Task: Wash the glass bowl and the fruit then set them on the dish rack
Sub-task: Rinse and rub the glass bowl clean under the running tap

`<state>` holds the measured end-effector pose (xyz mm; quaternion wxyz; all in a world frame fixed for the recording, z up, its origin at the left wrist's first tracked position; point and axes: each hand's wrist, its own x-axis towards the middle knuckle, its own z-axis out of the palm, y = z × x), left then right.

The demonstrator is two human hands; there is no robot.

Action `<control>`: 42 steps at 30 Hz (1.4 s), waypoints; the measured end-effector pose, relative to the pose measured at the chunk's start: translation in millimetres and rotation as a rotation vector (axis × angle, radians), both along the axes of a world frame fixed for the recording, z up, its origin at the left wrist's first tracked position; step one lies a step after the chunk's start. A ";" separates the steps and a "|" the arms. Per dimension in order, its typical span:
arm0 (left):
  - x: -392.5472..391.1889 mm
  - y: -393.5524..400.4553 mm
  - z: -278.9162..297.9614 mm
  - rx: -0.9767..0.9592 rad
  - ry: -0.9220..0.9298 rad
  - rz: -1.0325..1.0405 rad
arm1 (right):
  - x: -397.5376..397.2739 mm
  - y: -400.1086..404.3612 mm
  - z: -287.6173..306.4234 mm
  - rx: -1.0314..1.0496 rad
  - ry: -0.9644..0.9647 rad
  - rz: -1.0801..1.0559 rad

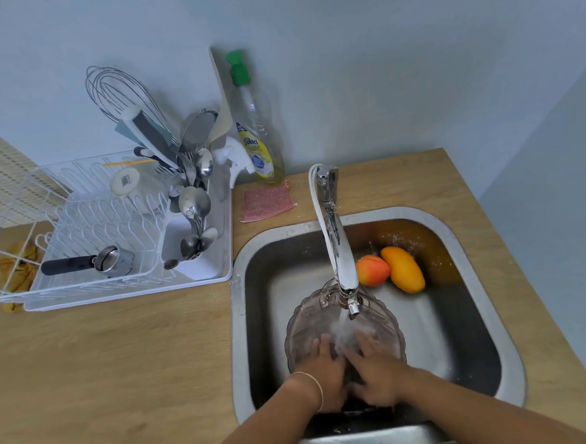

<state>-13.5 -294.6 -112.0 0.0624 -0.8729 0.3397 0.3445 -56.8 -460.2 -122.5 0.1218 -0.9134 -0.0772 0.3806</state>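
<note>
The glass bowl (308, 318), clear with a ribbed rim, sits in the steel sink (468, 300) under running water from the tap (337, 246). My left hand (323, 374) and my right hand (374, 368) both lie inside the bowl at its near side, fingers spread flat on the glass under the stream. Their motion is blurred. A red-orange fruit (372, 270) and a yellow-orange mango (403, 269) rest against each other at the sink's back right. The white dish rack (90, 234) stands on the counter to the left.
The rack holds a cutlery caddy with spoons and a whisk (122, 91), a black-handled strainer (91, 262) and a lid. A dish soap bottle (255, 128) and a pink scrub cloth (267, 201) sit behind the sink. Wooden counter (122, 369) spreads to the left.
</note>
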 end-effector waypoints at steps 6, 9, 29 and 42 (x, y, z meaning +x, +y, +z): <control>5.7 17.2 -12.4 0.122 -0.162 -0.059 | -2.4 -11.1 -16.9 -0.229 -0.191 0.062; 7.4 13.1 -7.7 0.092 -0.114 -0.144 | 3.8 -16.2 -8.8 -0.267 -0.123 0.205; 3.0 4.6 -3.6 0.062 0.007 -0.005 | 26.2 -29.8 -5.8 -0.281 -0.172 0.453; -8.9 8.7 -8.1 0.044 -0.061 0.000 | 25.7 -31.8 -14.4 -0.166 -0.243 0.403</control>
